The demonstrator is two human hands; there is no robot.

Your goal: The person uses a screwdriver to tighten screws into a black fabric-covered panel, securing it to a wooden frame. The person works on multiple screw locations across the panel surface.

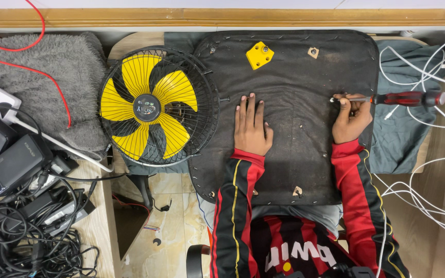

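Left hand (252,127): flat, fingers spread, nothing grasped, pinning the black fabric-covered panel (289,62) steady.
Right hand (350,119): clenched on a red-handled screwdriver (397,99), tip steadied near the panel's right edge.
Fan (153,105): left, just beside the panel.

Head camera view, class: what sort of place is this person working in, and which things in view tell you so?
Probably a small repair bench: the right hand holds a screwdriver over a dark fabric-covered panel, beside a caged yellow fan and tangled power adapters.

single head view, looking straight down, close above the lap and hands
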